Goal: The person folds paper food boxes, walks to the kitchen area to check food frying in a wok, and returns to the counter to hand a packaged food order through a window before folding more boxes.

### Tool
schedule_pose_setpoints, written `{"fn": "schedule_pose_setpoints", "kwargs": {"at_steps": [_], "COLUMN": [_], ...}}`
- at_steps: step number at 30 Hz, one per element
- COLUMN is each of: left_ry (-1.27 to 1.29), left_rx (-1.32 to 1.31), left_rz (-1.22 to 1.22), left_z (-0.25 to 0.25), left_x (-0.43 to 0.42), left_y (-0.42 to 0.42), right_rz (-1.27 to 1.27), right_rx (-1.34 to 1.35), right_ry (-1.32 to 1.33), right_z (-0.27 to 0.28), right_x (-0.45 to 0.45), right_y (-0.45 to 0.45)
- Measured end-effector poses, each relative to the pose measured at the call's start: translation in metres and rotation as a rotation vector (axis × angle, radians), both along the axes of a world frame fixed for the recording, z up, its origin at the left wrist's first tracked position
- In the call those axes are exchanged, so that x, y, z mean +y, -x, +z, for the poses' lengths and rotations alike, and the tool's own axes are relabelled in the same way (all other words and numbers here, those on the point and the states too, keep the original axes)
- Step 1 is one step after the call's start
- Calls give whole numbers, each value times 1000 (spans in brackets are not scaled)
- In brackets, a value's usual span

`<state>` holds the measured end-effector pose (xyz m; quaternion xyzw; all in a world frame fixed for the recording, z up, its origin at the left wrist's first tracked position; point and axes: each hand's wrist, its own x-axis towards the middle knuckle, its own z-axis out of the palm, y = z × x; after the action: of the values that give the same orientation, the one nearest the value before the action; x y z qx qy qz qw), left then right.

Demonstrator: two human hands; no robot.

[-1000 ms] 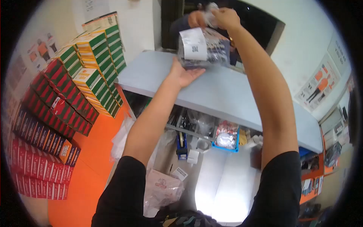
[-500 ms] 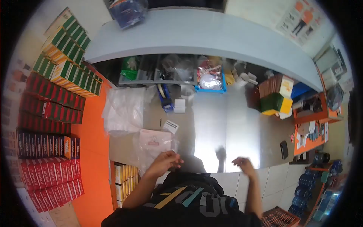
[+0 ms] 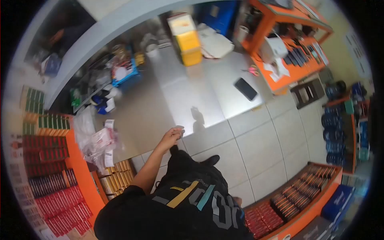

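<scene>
My left hand (image 3: 173, 137) is held over the front edge of the metal counter (image 3: 148, 108), fingers loosely bent and somewhat apart, with nothing seen in it. Only a small part of my right hand (image 3: 237, 201) shows beside my dark shirt; its fingers are hidden. To the left on the counter lie clear plastic bags (image 3: 85, 127) and a pinkish printed packet in plastic (image 3: 102, 138). A dark smartphone (image 3: 245, 89) rests near the counter's right end, apart from both hands. Beyond it is a pair of pink-handled scissors (image 3: 253, 70).
Stacked boxes (image 3: 60, 188) fill the orange shelf on the left. At the counter's back stand a blue basket (image 3: 126, 74) and a yellow box (image 3: 189, 48). An orange case with packs (image 3: 304, 190) is at lower right, water bottles (image 3: 334, 136) above it. Tiled floor (image 3: 264, 140) runs between.
My view has swung to the right, bringing the phone, scissors and floor nearer the middle. My right hand has dropped back beside my body; my left hand stays by the counter edge.
</scene>
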<state>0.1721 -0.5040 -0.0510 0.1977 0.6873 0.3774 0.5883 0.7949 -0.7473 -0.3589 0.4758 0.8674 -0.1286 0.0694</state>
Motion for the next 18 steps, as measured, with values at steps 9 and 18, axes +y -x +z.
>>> {"fn": "schedule_pose_setpoints", "kwargs": {"at_steps": [9, 18], "left_ry": [90, 418], "left_rx": [821, 320], "left_rz": [-564, -1682], "left_z": [-98, -178], "left_x": [76, 232], "left_y": [-149, -244], "right_rz": [-1247, -1292], "right_rx": [901, 839], "right_ry": [614, 547], "right_z": [152, 126], "right_x": [311, 414], "right_y": [5, -139]}}
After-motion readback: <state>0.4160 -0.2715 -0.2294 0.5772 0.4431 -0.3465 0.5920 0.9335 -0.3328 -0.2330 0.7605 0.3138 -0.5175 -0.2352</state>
